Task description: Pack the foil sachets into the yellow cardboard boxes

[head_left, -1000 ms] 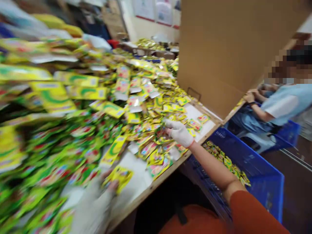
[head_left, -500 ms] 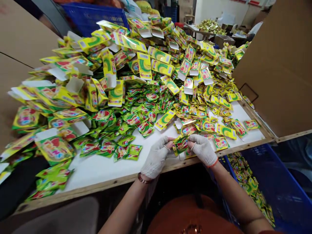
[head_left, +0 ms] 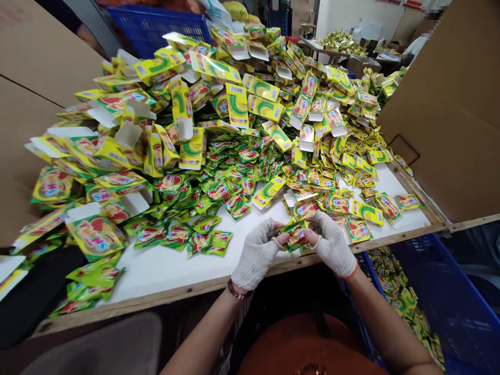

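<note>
At the front edge of the white table (head_left: 156,278), my left hand (head_left: 258,252) and my right hand (head_left: 332,244) pinch a small green and yellow sachet (head_left: 296,235) between them. White gloves with bare fingertips cover both hands. Thumbs press on the near face of the sachet, one at each side. Whether more than one sachet is in my fingers I cannot tell. Beyond my hands lie green sachets (head_left: 219,192) in a loose heap. A yellow box (head_left: 269,192) lies flat just past my left hand, and more yellow boxes (head_left: 338,203) lie past my right.
A tall pile of yellow boxes (head_left: 238,104), several with open flaps, covers the back of the table. Brown cardboard panels stand at the left (head_left: 27,135) and right (head_left: 449,114). A blue crate (head_left: 445,307) of filled packs sits below the table at right; another blue crate (head_left: 160,28) stands behind.
My thumbs have shifted onto the sachet's face, and it now sits a little lower and more covered by my fingers. The whole view has moved slightly.
</note>
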Demonstrator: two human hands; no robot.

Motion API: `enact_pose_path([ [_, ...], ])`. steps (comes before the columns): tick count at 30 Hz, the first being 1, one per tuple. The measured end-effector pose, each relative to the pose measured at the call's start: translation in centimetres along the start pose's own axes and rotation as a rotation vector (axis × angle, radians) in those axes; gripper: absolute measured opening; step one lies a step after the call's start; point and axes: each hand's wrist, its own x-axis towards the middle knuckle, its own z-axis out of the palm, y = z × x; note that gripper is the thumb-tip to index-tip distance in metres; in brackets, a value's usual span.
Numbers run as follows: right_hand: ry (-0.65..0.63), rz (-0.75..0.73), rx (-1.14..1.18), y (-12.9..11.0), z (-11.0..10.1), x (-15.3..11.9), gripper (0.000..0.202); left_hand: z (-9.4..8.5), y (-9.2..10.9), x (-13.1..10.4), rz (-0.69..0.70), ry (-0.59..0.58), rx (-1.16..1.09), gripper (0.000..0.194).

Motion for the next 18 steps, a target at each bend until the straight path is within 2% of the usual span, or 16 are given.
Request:
enact_pose_path([
  [3,-0.068,-0.020,0.051,0.3,0.1,-0.3,0.050,-0.1,0.3,0.3,0.042,-0.082,0.131,0.028],
  [6,-0.125,0.085,0.212,0.9,0.5,0.0,0.038,-0.4,1.4,1.2,0.103,-0.094,0.234,0.024],
  [8,-0.093,0.129,0.300,1.2,0.8,0.3,0.033,-0.6,2.2,2.1,0.111,-0.047,0.214,0.024],
  [12,-0.034,0.139,0.367,1.4,1.4,1.0,0.039,-0.4,3.2,3.2,0.128,-0.005,0.199,0.026],
  [18,0.130,-0.062,0.165,0.7,2.0,1.2,0.036,0.8,1.8,1.8,0.136,0.061,0.142,0.028],
])
